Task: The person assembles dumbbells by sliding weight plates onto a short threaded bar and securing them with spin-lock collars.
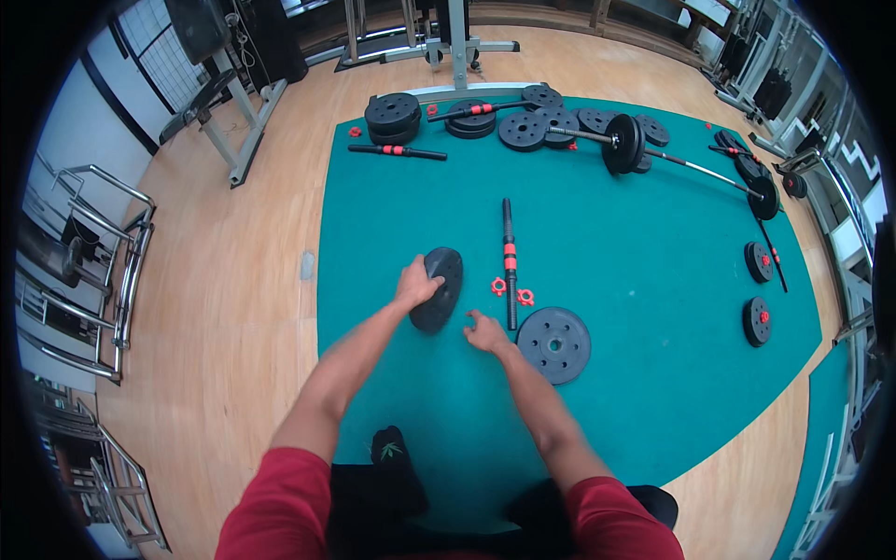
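Here, left hand (417,283) clasping tilted weight plate (439,297), right hand (486,333) half-curled, empty, near dumbbell bar (510,254).

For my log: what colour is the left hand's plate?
The plate is dark grey, best in head view.

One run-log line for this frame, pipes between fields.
Left hand: holding tilted black plate | Right hand: empty, near grey plate and dumbbell bar | Nearby: two red star nuts | Surface: green mat
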The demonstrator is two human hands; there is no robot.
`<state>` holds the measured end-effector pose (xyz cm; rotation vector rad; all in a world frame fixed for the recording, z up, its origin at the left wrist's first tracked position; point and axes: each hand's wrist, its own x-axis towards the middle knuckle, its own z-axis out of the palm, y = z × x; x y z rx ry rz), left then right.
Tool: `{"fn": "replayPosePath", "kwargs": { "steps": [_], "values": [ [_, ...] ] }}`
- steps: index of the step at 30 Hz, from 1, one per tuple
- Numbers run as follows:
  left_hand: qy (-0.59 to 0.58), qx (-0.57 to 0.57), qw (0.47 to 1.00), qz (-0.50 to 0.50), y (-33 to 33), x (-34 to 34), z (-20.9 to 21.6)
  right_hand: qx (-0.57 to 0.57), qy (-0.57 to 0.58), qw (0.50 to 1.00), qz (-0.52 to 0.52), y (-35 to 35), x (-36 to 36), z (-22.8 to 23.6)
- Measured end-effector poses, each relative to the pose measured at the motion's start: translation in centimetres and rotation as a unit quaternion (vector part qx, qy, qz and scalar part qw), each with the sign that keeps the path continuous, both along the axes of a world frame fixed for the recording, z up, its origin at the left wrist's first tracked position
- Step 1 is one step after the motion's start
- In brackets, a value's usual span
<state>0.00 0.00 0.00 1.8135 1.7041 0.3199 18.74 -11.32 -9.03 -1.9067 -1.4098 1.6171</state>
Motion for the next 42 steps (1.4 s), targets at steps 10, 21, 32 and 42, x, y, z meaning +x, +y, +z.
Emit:
{"fn": "replayPosePath", "kwargs": {
  "steps": [10,21,32,42],
  "values": [
    [-0.036,-0.004,0.999,0.028,0.1,-3.8,-0.4,0.171,-0.408,0.897,-0.023,1.0,4.8,-1.4],
    [-0.009,0.017,0.999,0.025,-2.5,-2.2,-0.7,0.075,-0.32,0.939,-0.099,9.5,16.9,2.1],
    [0.021,-0.03,0.999,0.003,0.1,-1.5,0.2,0.199,-0.465,0.85,0.145,-3.2,27.9,9.0],
    [0.002,-0.007,1.0,0.028,-1.1,-2.7,-0.3,0.235,-0.439,0.831,0.247,-1.9,21.0,9.0]
  ]
}}
